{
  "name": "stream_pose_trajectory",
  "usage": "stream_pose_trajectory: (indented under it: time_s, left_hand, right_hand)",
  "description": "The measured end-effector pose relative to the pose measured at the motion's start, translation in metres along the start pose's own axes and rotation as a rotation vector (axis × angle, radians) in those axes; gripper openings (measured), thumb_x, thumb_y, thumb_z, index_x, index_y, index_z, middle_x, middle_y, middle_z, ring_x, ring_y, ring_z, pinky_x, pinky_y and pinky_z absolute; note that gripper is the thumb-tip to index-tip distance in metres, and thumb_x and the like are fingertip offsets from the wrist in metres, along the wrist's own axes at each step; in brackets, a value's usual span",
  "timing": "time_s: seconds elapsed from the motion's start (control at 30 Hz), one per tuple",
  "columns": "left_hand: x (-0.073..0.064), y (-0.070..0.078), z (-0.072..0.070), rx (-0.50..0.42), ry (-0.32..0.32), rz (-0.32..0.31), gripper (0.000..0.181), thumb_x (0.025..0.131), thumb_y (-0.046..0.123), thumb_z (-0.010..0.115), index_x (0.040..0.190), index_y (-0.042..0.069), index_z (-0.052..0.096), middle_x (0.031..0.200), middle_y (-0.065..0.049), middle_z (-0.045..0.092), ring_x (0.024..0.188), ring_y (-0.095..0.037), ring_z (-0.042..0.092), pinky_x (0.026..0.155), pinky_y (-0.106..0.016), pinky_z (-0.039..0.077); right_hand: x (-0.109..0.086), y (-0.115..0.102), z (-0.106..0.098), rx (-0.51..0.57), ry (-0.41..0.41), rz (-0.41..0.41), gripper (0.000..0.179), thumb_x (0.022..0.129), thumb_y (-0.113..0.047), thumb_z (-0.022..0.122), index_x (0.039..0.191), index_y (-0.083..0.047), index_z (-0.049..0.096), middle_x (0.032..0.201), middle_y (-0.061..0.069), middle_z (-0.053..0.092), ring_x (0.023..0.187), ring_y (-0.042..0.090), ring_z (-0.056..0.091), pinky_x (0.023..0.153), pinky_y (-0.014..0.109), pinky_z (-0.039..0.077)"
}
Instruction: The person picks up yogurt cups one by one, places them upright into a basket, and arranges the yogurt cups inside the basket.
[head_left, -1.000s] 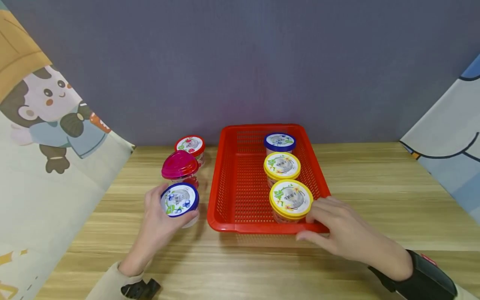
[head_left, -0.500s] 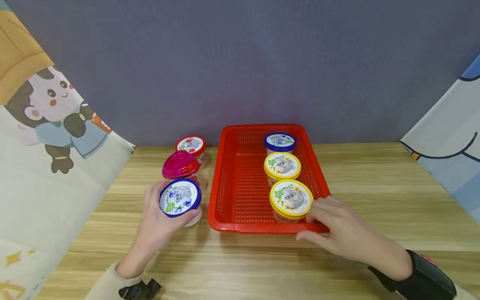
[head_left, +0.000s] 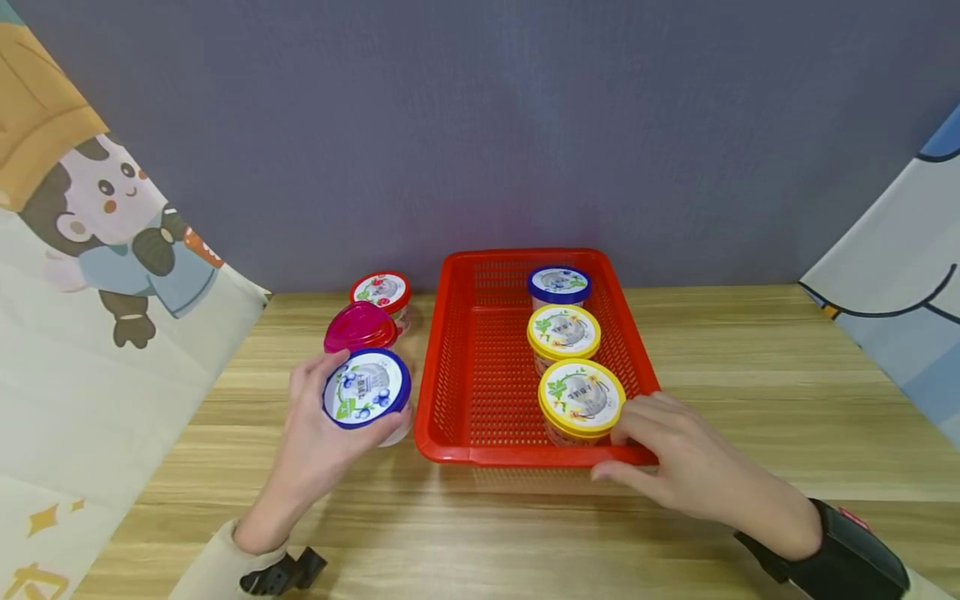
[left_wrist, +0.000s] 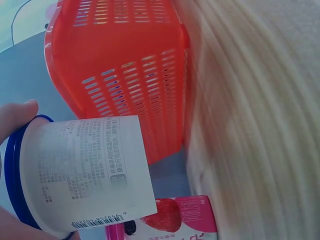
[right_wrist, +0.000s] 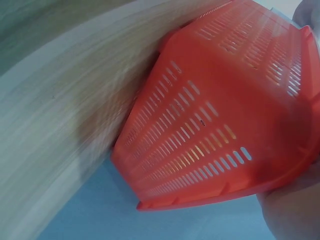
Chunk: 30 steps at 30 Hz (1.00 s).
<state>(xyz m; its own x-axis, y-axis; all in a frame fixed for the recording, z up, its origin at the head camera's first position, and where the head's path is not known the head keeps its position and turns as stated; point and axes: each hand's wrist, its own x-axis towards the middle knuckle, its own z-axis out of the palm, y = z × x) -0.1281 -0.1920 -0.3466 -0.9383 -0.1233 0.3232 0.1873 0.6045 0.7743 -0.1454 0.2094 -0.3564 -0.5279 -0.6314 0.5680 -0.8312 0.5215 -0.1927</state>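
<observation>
My left hand (head_left: 322, 417) holds a lidded tub (head_left: 366, 388) with a blue rim and blueberries printed on top, thumb on the near side. In the left wrist view the tub's white printed side (left_wrist: 90, 175) shows, and its base is off the tabletop. Just left of the red plastic basket (head_left: 480, 454), the tub hangs above the table. My right hand (head_left: 675, 450) grips the basket's near right corner, thumb outside the rim. Inside, along the right side, stand two yellow-lidded tubs (head_left: 582, 398) and a blue-lidded tub (head_left: 559, 285) at the back.
Left of the basket stand a tub with a magenta lid (head_left: 362, 327) and a red-lidded tub (head_left: 381, 292) behind it. The wooden table (head_left: 480, 533) meets a grey backdrop (head_left: 480, 125) at the back. Cartoon-printed cloths (head_left: 135, 250) flank both sides.
My left hand has raised the blue-lidded tub and shifted it slightly right, toward the basket; it now covers more of the magenta-lidded tub. My right hand and the basket have stayed put.
</observation>
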Motion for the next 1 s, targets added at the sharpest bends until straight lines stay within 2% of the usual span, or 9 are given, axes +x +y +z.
stream_pose_trajectory:
  time_s: [0.23, 0.5, 0.67, 1.0]
  left_hand:
    - [0.001, 0.004, -0.001, 0.0, 0.012, 0.016, 0.097, 0.069, 0.031, 0.096, 0.147, 0.005, 0.045, 0.142, -0.012, 0.036, 0.123, -0.029, 0.044, 0.094, -0.046, 0.037]
    - [0.005, 0.011, -0.004, -0.007, 0.049, 0.088, 0.092, 0.066, 0.026, 0.097, 0.142, 0.005, 0.051, 0.14, -0.011, 0.039, 0.121, -0.025, 0.044, 0.091, -0.042, 0.038]
    - [0.007, 0.017, -0.007, -0.004, 0.049, 0.098, 0.091, 0.065, 0.026, 0.098, 0.142, 0.006, 0.053, 0.139, -0.01, 0.039, 0.121, -0.026, 0.044, 0.091, -0.041, 0.037]
    - [0.011, 0.028, -0.014, -0.019, 0.096, 0.142, 0.088, 0.067, 0.019, 0.097, 0.142, 0.004, 0.053, 0.137, -0.008, 0.042, 0.119, -0.017, 0.043, 0.087, -0.024, 0.041]
  right_hand:
    - [-0.001, 0.0, 0.002, 0.019, -0.002, 0.01, 0.034, 0.082, -0.053, 0.079, 0.086, -0.026, 0.059, 0.08, -0.02, 0.05, 0.077, 0.001, 0.047, 0.071, 0.018, 0.037]
    - [0.0, 0.0, 0.002, 0.018, 0.001, 0.014, 0.035, 0.083, -0.055, 0.078, 0.086, -0.026, 0.058, 0.08, -0.02, 0.049, 0.077, 0.002, 0.047, 0.072, 0.019, 0.037]
    - [0.0, 0.0, 0.001, 0.011, -0.014, 0.026, 0.035, 0.081, -0.053, 0.081, 0.086, -0.027, 0.059, 0.08, -0.02, 0.05, 0.078, 0.001, 0.047, 0.072, 0.019, 0.038]
    - [0.0, 0.0, 0.0, 0.01, -0.015, 0.03, 0.034, 0.082, -0.054, 0.079, 0.087, -0.027, 0.058, 0.081, -0.021, 0.05, 0.078, 0.002, 0.047, 0.07, 0.022, 0.04]
